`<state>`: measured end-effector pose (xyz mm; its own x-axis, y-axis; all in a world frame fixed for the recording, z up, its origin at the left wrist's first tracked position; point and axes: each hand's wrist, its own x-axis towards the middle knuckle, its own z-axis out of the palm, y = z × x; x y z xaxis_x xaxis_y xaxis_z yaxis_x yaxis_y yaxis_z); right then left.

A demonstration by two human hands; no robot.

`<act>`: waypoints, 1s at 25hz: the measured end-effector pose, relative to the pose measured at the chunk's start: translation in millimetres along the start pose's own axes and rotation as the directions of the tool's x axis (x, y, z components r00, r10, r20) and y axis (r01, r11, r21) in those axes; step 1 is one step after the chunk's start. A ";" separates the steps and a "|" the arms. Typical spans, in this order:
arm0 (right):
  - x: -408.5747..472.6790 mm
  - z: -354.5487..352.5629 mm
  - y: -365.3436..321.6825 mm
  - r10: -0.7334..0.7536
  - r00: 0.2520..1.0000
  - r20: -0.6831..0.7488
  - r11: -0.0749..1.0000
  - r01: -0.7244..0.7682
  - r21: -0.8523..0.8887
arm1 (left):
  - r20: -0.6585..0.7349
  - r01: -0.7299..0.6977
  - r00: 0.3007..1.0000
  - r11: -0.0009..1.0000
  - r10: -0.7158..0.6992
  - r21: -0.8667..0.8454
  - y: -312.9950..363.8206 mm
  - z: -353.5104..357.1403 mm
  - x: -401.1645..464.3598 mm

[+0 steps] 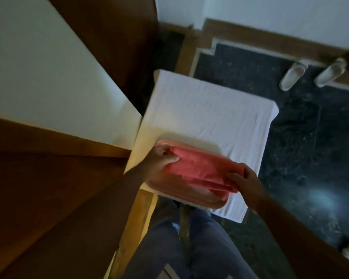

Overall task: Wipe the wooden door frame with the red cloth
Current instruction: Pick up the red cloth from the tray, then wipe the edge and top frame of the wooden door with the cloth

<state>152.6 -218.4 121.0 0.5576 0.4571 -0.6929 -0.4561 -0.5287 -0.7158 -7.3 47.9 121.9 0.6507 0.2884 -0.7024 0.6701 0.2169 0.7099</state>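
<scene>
Red cloth, ends hidden under left hand and right hand.

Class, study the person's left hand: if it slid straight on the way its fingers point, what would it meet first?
The left hand points rightward along the folded red cloth. It would likely ride over more cloth, then meet the right hand gripping the other end.

Dim, soft overall; warm light from left, wide-angle warp at edges.
</scene>
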 end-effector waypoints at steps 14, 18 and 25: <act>-153.7 193.3 -282.3 -0.659 0.673 0.337 0.711 0.703 -0.015 | -0.872 -0.695 0.428 0.703 0.237 -0.150 111.2 -90.2 -324.3; -239.0 283.6 -352.9 -0.888 0.427 0.173 0.441 0.896 0.055 | -0.928 -0.727 0.183 0.680 0.323 0.094 133.6 -138.9 -434.4; -307.7 412.0 -353.6 -0.972 0.237 0.000 0.234 0.960 -0.154 | -0.710 -0.308 -0.244 0.642 0.660 0.703 157.9 -173.4 -497.0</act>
<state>-143.5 122.6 551.8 0.5752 0.6219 0.5313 0.5352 0.2051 -0.8195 -286.8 100.5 592.1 0.0298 0.7350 0.6774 0.4803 -0.6049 0.6351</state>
